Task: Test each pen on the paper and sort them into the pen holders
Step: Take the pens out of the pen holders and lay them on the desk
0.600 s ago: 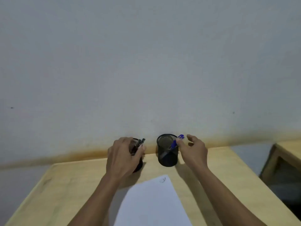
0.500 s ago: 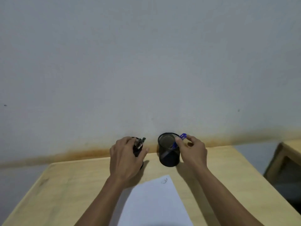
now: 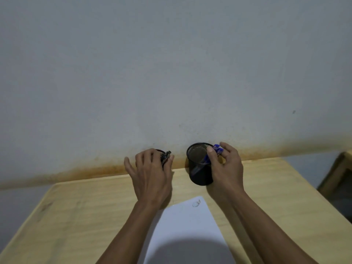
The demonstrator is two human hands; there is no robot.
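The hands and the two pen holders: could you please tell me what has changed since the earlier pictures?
Little has changed. The right hand has closed in on the blue pen it pinches at the rim of the right pen holder; its fingers were spread before. The left hand still grips dark pens over the left pen holder, mostly hidden. Both holders and the paper stayed put.

The right hand [image 3: 226,168] is closing in on the blue pens [image 3: 217,149], its fingers now curling round their tops at the right holder [image 3: 200,168] rim. The left hand [image 3: 152,174] is spreading its fingers wider over the dark pens [image 3: 166,156].
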